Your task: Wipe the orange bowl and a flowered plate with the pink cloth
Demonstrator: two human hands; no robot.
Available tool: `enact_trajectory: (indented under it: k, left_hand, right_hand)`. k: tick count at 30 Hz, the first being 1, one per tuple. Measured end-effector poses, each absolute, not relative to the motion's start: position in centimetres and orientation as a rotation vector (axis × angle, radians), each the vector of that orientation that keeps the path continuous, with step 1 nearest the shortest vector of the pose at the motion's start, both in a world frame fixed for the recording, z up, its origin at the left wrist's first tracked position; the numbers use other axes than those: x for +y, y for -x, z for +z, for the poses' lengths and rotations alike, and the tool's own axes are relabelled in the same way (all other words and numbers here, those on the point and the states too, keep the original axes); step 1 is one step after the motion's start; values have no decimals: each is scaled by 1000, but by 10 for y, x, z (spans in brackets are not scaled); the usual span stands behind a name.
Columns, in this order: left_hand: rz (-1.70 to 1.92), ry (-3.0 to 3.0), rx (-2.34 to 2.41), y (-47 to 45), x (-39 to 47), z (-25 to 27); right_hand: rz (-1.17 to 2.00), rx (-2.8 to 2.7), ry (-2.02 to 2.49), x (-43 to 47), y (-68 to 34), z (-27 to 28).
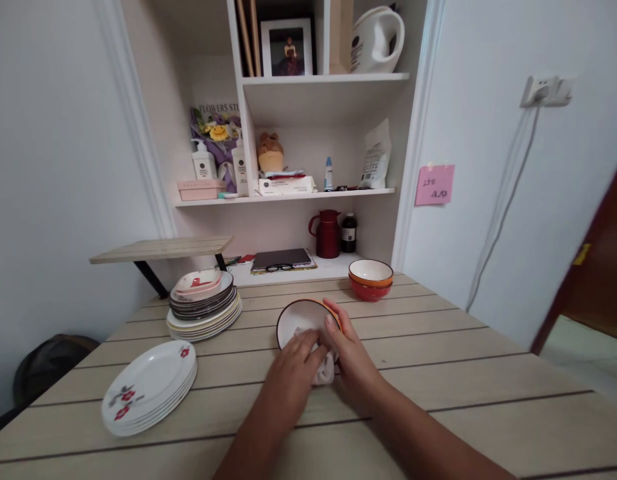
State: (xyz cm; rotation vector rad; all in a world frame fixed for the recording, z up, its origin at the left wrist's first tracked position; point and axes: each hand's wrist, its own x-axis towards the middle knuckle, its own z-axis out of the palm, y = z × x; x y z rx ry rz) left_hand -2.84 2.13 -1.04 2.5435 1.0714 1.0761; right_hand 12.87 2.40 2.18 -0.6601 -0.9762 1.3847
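A bowl (294,319) with a white inside, a dark rim and an orange outside is tilted toward me over the middle of the table. My right hand (351,347) grips its right side, thumb at the rim and fingers behind. Inside the bowl, my left hand (301,357) presses a pale cloth (324,372) against the surface, its fingers bent over it. Part of the cloth hangs out below the rim between my hands. Behind and to the right, an orange bowl (371,272) sits in a red bowl (370,291).
Flower-patterned oval plates (149,387) are stacked at the left of the wooden table (438,400). Behind them stands a taller stack of round plates (204,313), topped by small pink-edged dishes (198,283). A red jug (328,235) and a dark laptop (282,259) occupy the back shelf.
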Motion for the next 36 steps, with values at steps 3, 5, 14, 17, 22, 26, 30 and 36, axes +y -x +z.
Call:
enact_trajectory:
  k: [3,5,14,17,22,26,30,36]
  left_hand:
    - [1134,-2594,990,34,21,-1]
    - [1079,-2701,1032,34,20,2]
    - [908,-2941,1556,15,11,-6]
    - [904,-2989,1435,17,11,-2]
    - [782,-3147,1253,26,12,9]
    - [828,-3295,1227,28,16,1]
    - [1108,-3293,1284,22,18,-11]
    - [1357,-3000,1559,16,13,-10]
  right_hand:
    - [1416,-992,689,24,-135,27]
    - [1497,-974,692,22,-138,30]
    - [1637,-761,607,23,-127,23]
    - [1628,-786,619,27,-134,27]
    - [1639,-905,773,34,-156,35]
    - [1681,-936,865,35,-161,30]
    - [1664,-931,729,27,-151,26]
    - [1685,-848,657,20,-128,26]
